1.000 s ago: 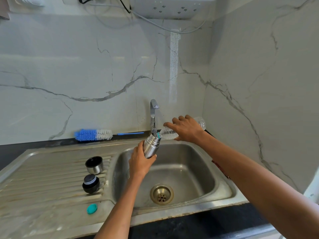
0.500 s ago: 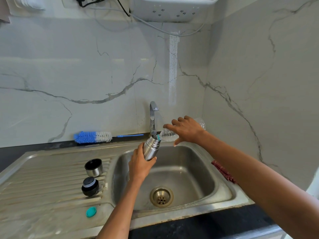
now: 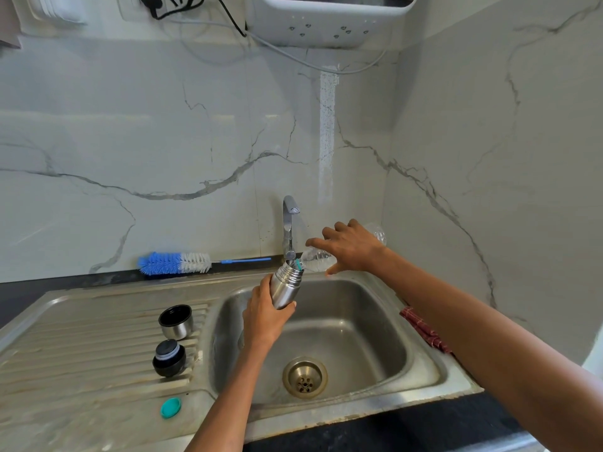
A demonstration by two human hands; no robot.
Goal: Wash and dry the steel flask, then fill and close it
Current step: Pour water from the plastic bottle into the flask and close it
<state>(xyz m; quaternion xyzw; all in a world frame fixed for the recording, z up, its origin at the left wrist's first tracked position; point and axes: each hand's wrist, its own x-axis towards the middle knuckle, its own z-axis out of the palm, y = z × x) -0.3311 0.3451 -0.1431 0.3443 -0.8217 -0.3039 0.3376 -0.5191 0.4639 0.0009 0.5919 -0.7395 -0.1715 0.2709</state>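
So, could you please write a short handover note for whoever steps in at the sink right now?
Left hand grips the steel flask, tilted over the sink basin, mouth open.
Right hand holds a clear plastic bottle tipped sideways, its neck at the flask's mouth; filling is under way.
On the drainboard: steel cup lid, black stopper, teal bottle cap. Bottle brush lies at the wall.
Left: finish filling, fit the stopper, then the cup lid.

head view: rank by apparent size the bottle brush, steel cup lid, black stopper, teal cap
1. Blue-and-white bristle bottle brush
2. Steel cup lid and black flask stopper: look alike, unranked
3. Small round teal plastic cap
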